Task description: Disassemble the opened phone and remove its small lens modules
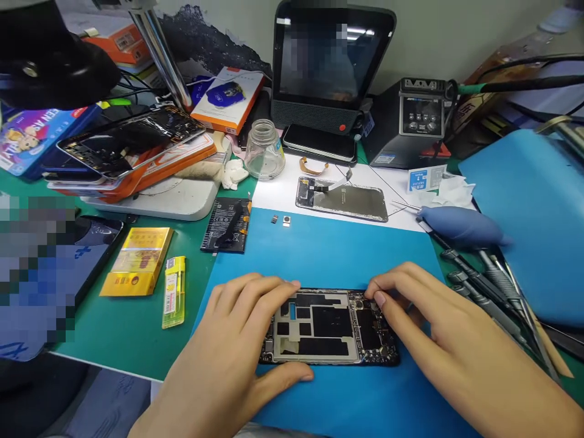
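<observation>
An opened phone frame [332, 321] lies flat on the blue mat, its inner plate and circuit boards facing up. My left hand [232, 322] grips its left end, fingers along the far edge and thumb at the near edge. My right hand [424, 316] is at the upper right corner, thumb and forefinger pinched together over the board; anything between them is hidden. Beyond the frame lie two small camera modules, one larger [286, 221] and one smaller [274, 219]. A black phone battery [225, 225] sits to their left, and a phone screen panel [349, 202] with a flex cable lies behind.
At left are a yellow lighter [174, 292], a gold box [137, 261] and a stack of phones and boxes [137, 158]. A glass jar [264, 152] and a tablet-like display [333, 61] stand behind. A blue air blower [460, 226] and screwdrivers [483, 280] lie right.
</observation>
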